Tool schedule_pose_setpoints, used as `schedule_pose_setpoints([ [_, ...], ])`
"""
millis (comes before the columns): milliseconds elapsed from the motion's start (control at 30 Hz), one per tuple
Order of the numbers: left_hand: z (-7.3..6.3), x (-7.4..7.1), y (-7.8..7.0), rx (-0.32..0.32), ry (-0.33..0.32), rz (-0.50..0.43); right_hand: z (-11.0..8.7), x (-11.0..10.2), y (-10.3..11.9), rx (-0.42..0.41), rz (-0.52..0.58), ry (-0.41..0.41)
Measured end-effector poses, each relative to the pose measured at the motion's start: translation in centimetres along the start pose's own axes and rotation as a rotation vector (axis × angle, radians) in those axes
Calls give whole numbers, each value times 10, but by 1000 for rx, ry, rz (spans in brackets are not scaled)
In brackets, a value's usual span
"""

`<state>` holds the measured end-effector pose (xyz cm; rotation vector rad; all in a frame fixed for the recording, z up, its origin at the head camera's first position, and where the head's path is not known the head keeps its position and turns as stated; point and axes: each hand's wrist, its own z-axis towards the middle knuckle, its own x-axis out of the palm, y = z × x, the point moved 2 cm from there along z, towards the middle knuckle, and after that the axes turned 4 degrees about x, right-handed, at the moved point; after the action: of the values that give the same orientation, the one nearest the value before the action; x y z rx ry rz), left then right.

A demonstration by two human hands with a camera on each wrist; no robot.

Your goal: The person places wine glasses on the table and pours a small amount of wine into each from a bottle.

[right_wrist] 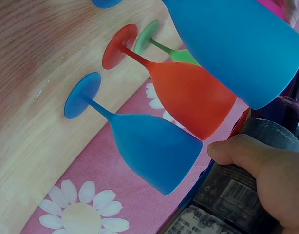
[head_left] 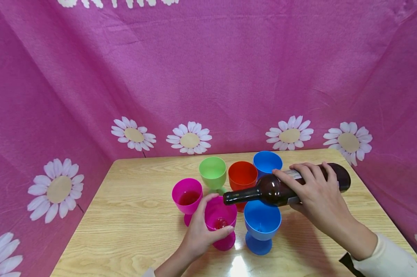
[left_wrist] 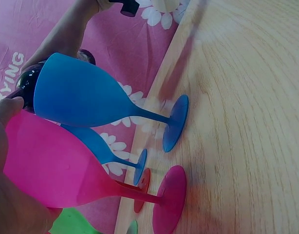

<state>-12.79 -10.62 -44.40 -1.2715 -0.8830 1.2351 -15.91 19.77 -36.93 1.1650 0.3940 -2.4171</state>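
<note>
My left hand [head_left: 199, 232] holds the bowl of the front pink goblet [head_left: 226, 211], thumb on the near side and fingers on the far side. A little red liquid lies at the bottom of this goblet, which stands upright on the table. With my right hand [head_left: 321, 202] I grip a dark wine bottle [head_left: 276, 191] round its labelled body. It lies nearly level, neck pointing left, its mouth over the pink goblet's rim. Just right of that goblet, below the bottle, stands a blue goblet [head_left: 262, 221]. In the right wrist view, my thumb presses the bottle's label [right_wrist: 232, 187].
Another pink goblet [head_left: 187, 192] with red liquid stands to the left. Behind are a green goblet [head_left: 212, 169], a red goblet [head_left: 242, 175] and a second blue goblet [head_left: 266, 161]. A pink cloth [head_left: 208, 77] with white flowers hangs around the wooden table [head_left: 135, 215].
</note>
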Motion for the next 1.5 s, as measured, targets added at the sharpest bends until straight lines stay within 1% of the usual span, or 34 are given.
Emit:
schedule_pose_setpoints([
  [267,0,0,0,13,2,0,0,0,1,2,6,9],
  [933,-1,0,1,20,0,0,1,-1,3,7,6,29],
  [1500,0,0,0,9,6,-12,2,-2,3,5,8,30],
])
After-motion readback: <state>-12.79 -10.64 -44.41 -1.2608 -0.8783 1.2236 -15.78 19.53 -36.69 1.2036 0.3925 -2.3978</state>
